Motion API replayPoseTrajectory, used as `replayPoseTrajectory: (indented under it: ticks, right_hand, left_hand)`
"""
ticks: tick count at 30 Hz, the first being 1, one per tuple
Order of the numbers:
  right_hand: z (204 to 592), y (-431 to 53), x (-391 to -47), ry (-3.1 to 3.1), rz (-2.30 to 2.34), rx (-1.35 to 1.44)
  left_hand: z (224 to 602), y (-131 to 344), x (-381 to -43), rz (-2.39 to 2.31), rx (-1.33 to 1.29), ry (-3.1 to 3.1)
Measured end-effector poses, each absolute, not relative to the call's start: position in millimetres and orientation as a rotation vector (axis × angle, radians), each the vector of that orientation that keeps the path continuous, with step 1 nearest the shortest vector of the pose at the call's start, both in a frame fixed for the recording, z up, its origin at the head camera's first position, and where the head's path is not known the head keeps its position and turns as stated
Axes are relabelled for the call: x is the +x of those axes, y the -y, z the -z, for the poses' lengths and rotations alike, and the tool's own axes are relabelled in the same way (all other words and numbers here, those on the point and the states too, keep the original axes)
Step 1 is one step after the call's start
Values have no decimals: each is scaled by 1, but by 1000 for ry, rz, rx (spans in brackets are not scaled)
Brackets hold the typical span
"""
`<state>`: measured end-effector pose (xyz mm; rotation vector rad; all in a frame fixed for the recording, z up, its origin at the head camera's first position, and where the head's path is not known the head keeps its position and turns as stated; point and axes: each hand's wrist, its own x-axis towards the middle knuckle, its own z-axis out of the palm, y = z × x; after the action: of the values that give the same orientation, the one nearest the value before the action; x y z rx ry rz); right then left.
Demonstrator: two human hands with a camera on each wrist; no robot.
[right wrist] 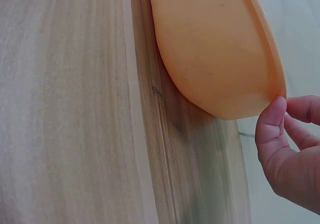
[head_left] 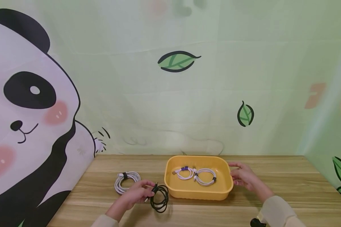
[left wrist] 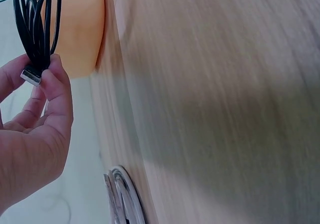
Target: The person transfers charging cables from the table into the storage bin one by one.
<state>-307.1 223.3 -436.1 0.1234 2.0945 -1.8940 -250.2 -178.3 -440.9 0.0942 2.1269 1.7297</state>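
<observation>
A coiled black USB cable (head_left: 159, 198) is pinched between the thumb and fingers of my left hand (head_left: 138, 191), left of a yellow plastic bin (head_left: 198, 194). Its metal plug (left wrist: 31, 76) juts from the fingertips in the left wrist view. My right hand (head_left: 245, 176) holds the bin's right end, thumb and finger at the rim (right wrist: 272, 44) in the right wrist view. Inside the bin lie a white cable (head_left: 205, 183) coiled with black ties and a smaller white cable (head_left: 184, 178) with a purple band.
A grey-white coiled cable (head_left: 119, 184) with a black tie lies on the wooden table (head_left: 286, 176), behind my left hand. A printed panda backdrop (head_left: 125, 94) rises at the table's back edge. A small black object (head_left: 256, 222) shows beside the right sleeve.
</observation>
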Motion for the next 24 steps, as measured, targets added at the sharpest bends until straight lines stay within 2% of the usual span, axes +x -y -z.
replayPoseTrajectory:
  ticks: [14, 24]
  right_hand:
    - [436, -223, -308, -2099, 1895, 129]
    - [436, -223, -307, -2083, 1911, 128]
  left_hand:
    - [433, 170, -250, -1731, 151, -2149]
    - [426, 162, -252, -1769, 94, -2157]
